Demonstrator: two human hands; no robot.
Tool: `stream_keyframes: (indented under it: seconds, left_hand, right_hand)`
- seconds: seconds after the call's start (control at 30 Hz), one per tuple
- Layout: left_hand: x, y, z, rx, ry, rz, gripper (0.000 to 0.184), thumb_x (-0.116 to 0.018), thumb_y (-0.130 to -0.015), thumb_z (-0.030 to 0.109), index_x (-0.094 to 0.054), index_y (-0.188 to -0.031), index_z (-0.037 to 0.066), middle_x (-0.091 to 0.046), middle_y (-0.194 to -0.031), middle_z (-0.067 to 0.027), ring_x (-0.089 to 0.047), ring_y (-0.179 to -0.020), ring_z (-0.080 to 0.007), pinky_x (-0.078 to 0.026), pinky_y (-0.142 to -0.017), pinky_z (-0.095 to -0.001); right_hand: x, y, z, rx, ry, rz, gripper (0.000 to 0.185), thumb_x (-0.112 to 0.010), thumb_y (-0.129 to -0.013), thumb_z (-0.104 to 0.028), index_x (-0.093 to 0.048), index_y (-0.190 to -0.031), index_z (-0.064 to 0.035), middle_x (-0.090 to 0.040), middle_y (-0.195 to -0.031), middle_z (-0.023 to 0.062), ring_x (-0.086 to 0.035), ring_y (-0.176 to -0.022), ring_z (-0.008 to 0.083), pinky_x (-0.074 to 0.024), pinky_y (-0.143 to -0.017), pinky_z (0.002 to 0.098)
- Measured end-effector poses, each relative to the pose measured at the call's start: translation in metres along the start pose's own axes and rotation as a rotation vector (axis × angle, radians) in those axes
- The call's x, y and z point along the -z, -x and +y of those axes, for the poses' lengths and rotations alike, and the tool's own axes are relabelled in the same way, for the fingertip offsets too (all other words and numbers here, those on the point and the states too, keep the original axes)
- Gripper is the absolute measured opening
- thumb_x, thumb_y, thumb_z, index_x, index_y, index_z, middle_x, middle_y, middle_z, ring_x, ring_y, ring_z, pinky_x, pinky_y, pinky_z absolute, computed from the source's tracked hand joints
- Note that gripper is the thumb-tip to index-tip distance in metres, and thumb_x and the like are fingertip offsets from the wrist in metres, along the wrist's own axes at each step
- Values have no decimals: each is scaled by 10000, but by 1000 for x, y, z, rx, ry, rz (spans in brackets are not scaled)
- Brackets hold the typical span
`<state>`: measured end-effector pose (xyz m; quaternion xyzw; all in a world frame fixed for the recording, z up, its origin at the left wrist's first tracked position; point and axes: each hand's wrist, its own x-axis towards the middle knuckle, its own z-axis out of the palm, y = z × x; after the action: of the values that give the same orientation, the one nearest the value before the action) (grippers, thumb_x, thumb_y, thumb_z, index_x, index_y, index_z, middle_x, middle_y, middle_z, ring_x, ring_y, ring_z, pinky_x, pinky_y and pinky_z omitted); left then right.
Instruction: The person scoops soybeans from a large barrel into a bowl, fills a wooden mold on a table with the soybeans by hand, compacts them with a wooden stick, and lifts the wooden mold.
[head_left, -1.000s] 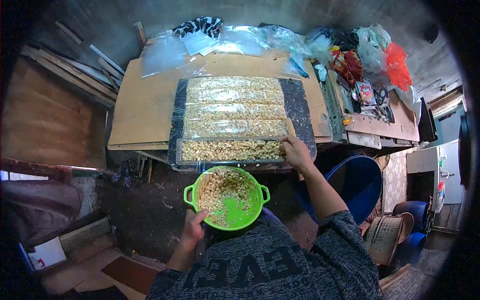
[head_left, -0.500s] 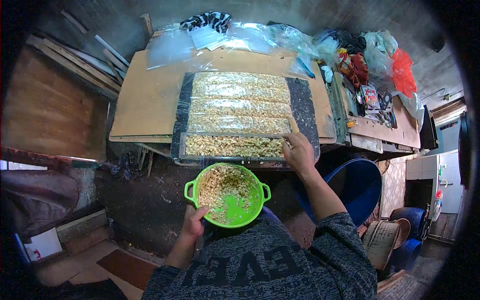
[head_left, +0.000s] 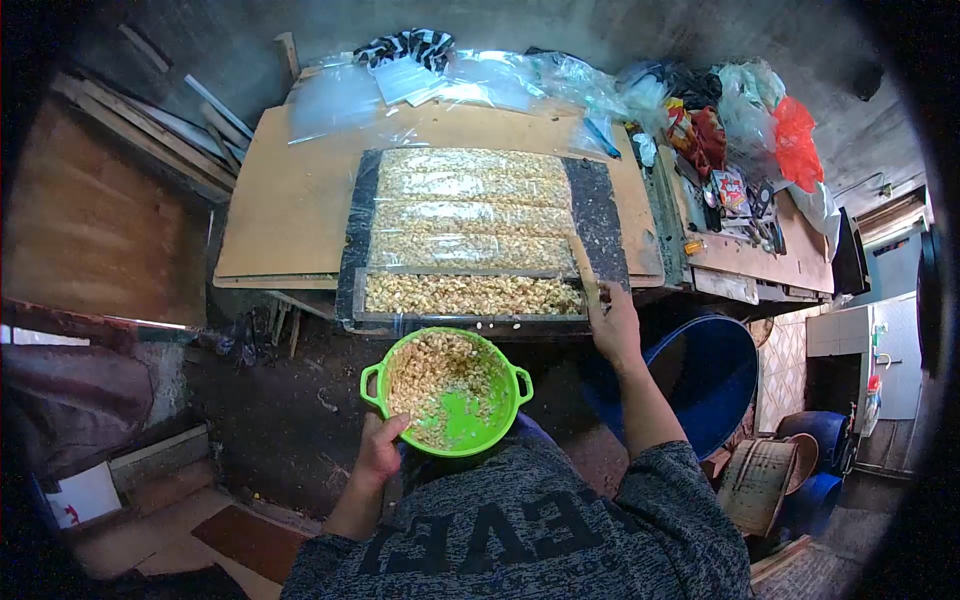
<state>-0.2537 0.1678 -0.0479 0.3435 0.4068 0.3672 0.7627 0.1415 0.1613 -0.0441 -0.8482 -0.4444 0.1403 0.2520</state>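
My left hand [head_left: 377,447] grips the near left rim of a green two-handled plastic basin [head_left: 463,432], thumb over the edge. Pale split beans [head_left: 430,365] lie in it, heaped toward the far left, with green bottom showing at the right. In my closed right hand [head_left: 615,325] is a flat wooden stick [head_left: 582,265], pointing away from me beside the right end of a narrow frame [head_left: 470,319]. Uncovered beans [head_left: 470,295] fill that frame. Behind it, several rows of beans under clear plastic [head_left: 470,212] lie on a dark board [head_left: 598,205].
The board rests on a tan tabletop [head_left: 290,200]. Plastic sheets [head_left: 335,100] and bags [head_left: 750,95] line the back. A side table [head_left: 790,250] holds small items. Below right stands a blue barrel [head_left: 715,385]. Some loose beans [head_left: 497,325] lie along the board's front edge.
My right hand has drawn back and right from the beans at the frame's right end, and more of the wooden stick shows. The left hand still holds the basin; the view has shifted slightly.
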Motion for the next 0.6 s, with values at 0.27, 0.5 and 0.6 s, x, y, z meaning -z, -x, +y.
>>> stream_keyframes:
  seconds: [0.27, 0.5, 0.6]
  left_hand:
    - [-4, 3, 5, -17, -79, 20, 668, -561, -808, 166, -380, -1425, -13, -536, -1340, -159, -540, -1206, -248, -421, -1037, -370]
    - [7, 7, -6, 22, -28, 2, 607, -515, -843, 174, -420, -1409, -20, -536, -1352, -153, -522, -1236, -270, -393, -1069, -368]
    - [5, 8, -3, -66, -142, 28, 597, -515, -846, 162, -424, -1408, -19, -552, -1342, -149, -532, -1233, -268, -399, -1069, -368]
  right_hand:
    - [-11, 7, 20, 73, -28, 95, 409, -568, -925, -127, -492, -1309, -6, -574, -1181, 260, -585, -1058, 408, -472, -893, 459]
    - [-27, 2, 57, -2, -41, 230, 381, -537, -924, -60, -463, -1293, 0, -546, -1135, 258, -544, -1044, 444, -457, -900, 478]
    - [-24, -1, 50, -101, 36, 173, 374, -544, -915, -63, -462, -1276, -11, -522, -1170, 266, -545, -1050, 461, -458, -895, 496]
